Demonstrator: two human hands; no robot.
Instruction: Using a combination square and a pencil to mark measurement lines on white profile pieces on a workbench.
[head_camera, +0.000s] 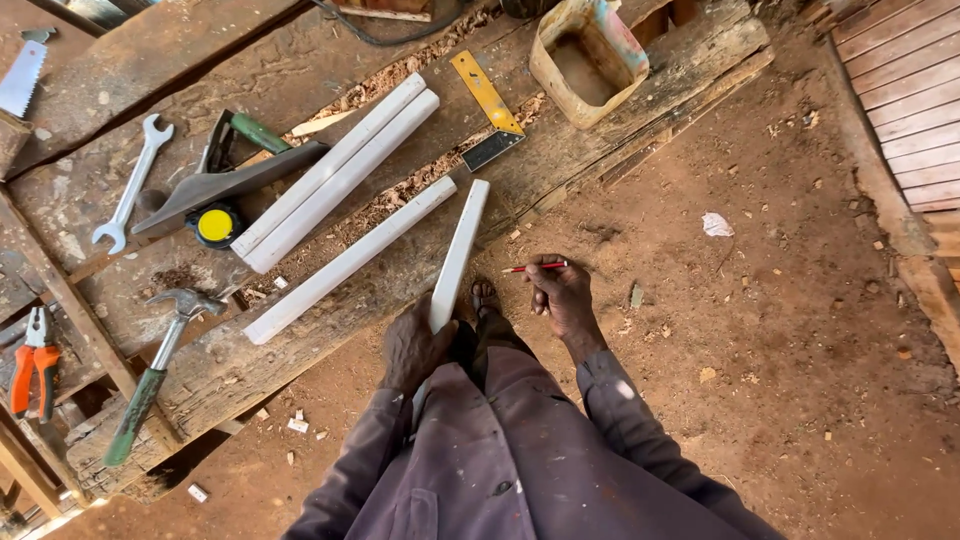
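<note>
my left hand (415, 347) is clenched around the near end of a short white planed wooden slat (458, 255), its far end propped on the edge of the rough plank counter (640, 110) so the piece slopes up from my lap and sits steady with its flat face turned to me. my right hand (560, 298) pinches a thin red pencil (535, 267) in its fingers, tip pointing toward the slat but apart from it. three more long white wooden slats (340, 175) lie side by side on the counter within reach, among the shavings. the yellow-bladed try square (487, 108) rests just beyond the slat's far end. farther left lie the yellow tape measure (215, 226), a green-handled claw hammer (155, 375), a silver open-ended spanner (133, 182) and orange-handled pliers (33, 365), set aside clear of the piece i hold.
</note>
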